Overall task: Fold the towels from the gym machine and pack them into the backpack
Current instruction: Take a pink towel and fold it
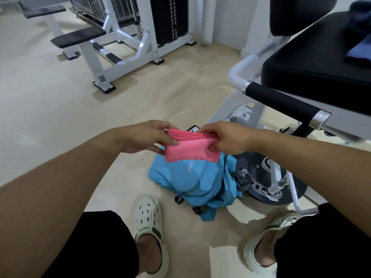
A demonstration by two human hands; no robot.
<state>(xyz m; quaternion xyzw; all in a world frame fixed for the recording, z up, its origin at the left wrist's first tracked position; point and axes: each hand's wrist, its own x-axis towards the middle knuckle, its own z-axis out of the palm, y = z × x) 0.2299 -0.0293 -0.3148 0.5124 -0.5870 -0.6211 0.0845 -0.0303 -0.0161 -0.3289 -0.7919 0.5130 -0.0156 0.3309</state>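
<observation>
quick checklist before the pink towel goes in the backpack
1. Pink towel folded compact: ok.
2. Left hand grips one end: ok.
3. Right hand grips the other end: ok.
4. Blue backpack on the floor right below the towel: ok.
5. Backpack opening unzipped: cannot tell.
6. Blue towel on the machine seat not yet packed: not ok.

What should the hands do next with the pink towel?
Probably lower it toward the blue backpack. The pink towel already looks folded into a small stack of layers, with the left hand and right hand each pinching an end, and it hangs right above the backpack on the floor. I cannot see an open zipper, so one hand may need to open the bag first.
</observation>
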